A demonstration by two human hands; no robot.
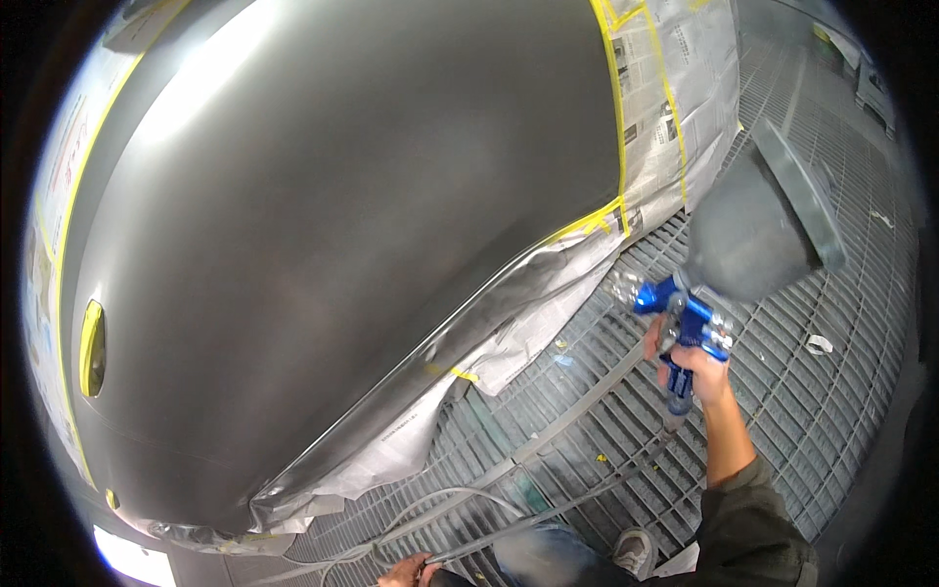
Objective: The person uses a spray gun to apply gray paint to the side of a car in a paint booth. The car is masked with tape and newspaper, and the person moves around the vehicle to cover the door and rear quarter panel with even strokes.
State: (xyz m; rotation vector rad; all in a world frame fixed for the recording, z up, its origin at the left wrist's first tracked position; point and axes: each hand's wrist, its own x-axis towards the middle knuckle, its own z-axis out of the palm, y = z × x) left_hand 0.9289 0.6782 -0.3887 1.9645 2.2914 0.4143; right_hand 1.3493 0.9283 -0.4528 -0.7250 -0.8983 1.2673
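Observation:
My right hand (706, 370) is wrapped round the grip of a blue and silver spray gun (675, 308), its nozzle toward the panel. A large grey paint cup (753, 230) sits tilted on top of the gun. From the grip's lower end an air hose (577, 501) runs down to the left. At the bottom edge my left hand (406, 570) is closed round that hose, partly cut off by the frame. The dark grey car body panel (362, 225) fills the left and middle, apart from the gun. Yellow tape and newspaper (675, 108) border it.
Metal floor grating (822, 382) lies below, with scraps of paper (820, 344) on it. Loose masking paper (509, 347) hangs under the panel's lower edge. Hose loops (430, 494) lie near my left hand. My shoe (636, 550) shows at the bottom.

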